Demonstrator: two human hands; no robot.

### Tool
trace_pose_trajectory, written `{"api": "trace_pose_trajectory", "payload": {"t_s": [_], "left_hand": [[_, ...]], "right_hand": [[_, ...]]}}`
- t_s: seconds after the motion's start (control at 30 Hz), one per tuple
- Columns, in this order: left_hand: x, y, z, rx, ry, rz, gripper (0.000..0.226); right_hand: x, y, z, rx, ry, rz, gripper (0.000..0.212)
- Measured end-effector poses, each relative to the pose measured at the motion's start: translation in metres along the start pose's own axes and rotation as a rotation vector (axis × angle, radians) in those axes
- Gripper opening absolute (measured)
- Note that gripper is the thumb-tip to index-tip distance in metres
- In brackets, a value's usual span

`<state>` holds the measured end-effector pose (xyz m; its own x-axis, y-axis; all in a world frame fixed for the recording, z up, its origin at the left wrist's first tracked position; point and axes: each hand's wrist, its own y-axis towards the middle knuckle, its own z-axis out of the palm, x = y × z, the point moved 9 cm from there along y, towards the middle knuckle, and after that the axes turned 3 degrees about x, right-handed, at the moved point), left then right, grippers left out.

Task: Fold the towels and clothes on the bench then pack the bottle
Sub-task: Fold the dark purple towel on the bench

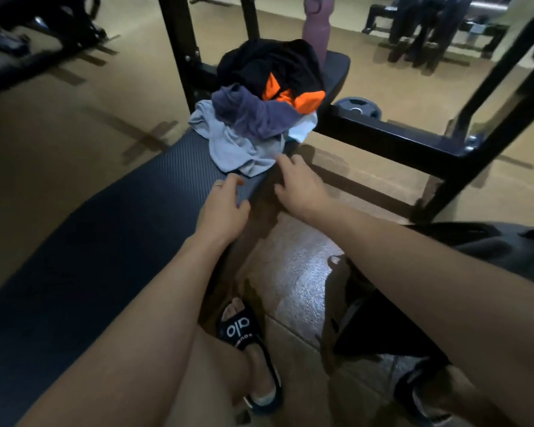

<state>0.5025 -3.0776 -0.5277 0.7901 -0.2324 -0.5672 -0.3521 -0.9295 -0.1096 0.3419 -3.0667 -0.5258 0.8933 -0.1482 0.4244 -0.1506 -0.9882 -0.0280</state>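
Both hands reach out over the near end of the long black ribbed-vinyl gym bench [105, 229]: the left hand [225, 208] hovers with loosely curled fingers over the pad's edge, holding nothing, and the right hand [296, 189] spreads its fingers beside it, its fingertips [281, 158] right at the hem of the pale grey-blue soft cloth [228, 143], though whether they touch it I cannot tell. That cloth lies at the bottom front of a crumpled heap, with a darker slate-purple garment [253, 114] draped over it, a black top with bright orange panels [278, 72] piled highest, and a sliver of white fabric [305, 127] peeking out on the right. Behind the heap, at the far end of the pad, stands the tall mauve lidded drinks bottle [316, 29], upright. All the fabric looks light, limp and floppy, so it should slide freely on the vinyl; pinching a corner or hem of the grey-blue piece seems the sensible hold. The bottle looks rigid and smooth, best gripped around its body
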Motion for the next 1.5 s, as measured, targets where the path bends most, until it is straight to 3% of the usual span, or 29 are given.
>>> {"api": "trace_pose_trajectory", "payload": {"t_s": [0.23,0.4,0.53,0.7,0.77,0.9,1.0,1.07,1.13,1.2,1.3,1.37,1.4,1.5], "left_hand": [[0.023,0.035,0.006,0.007,0.029,0.055,0.054],[0.025,0.041,0.009,0.024,0.044,0.068,0.059],[0.021,0.042,-0.002,-0.051,-0.073,0.059,0.074],[0.008,0.037,-0.028,-0.180,-0.311,0.085,0.094],[0.006,0.030,-0.040,-0.243,-0.382,0.106,0.085],[0.002,0.001,-0.072,-0.422,-0.321,0.131,0.021],[-0.002,-0.020,-0.090,-0.431,-0.238,0.125,0.021],[-0.011,-0.037,-0.102,-0.417,-0.224,0.171,0.021],[-0.016,-0.054,-0.112,-0.373,-0.296,0.189,0.012],[-0.015,-0.069,-0.120,-0.325,-0.429,0.142,0.018],[-0.011,-0.086,-0.131,-0.331,-0.699,-0.006,0.023],[-0.004,-0.093,-0.125,-0.293,-0.994,-0.207,0.022],[-0.002,-0.096,-0.122,-0.270,-1.092,-0.281,0.023],[0.002,-0.103,-0.137,-0.289,-1.097,-0.297,0.032]], "right_hand": [[0.004,0.102,-0.005,-0.195,-0.170,-0.041,0.056],[-0.009,0.126,-0.006,-0.217,-0.228,0.037,0.017],[0.021,0.107,-0.021,-0.366,-0.024,-0.073,0.014],[0.087,0.048,-0.050,-0.463,0.028,-0.404,0.021],[0.112,0.018,-0.064,-0.483,0.016,-0.543,0.019],[0.141,-0.035,-0.076,-0.457,0.027,-0.716,0.008],[0.126,-0.048,-0.082,-0.422,0.153,-0.558,0.013],[0.108,-0.047,-0.075,-0.296,0.301,-0.368,0.021],[0.099,-0.049,-0.060,-0.064,0.558,-0.216,0.040],[0.103,-0.055,-0.039,0.219,0.898,-0.108,0.064],[0.119,-0.073,-0.019,0.473,1.023,-0.075,0.085],[0.131,-0.086,-0.015,0.467,0.896,-0.159,0.078],[0.133,-0.089,-0.015,0.392,0.802,-0.174,0.064],[0.132,-0.097,-0.038,0.098,0.592,-0.157,0.023]]}}
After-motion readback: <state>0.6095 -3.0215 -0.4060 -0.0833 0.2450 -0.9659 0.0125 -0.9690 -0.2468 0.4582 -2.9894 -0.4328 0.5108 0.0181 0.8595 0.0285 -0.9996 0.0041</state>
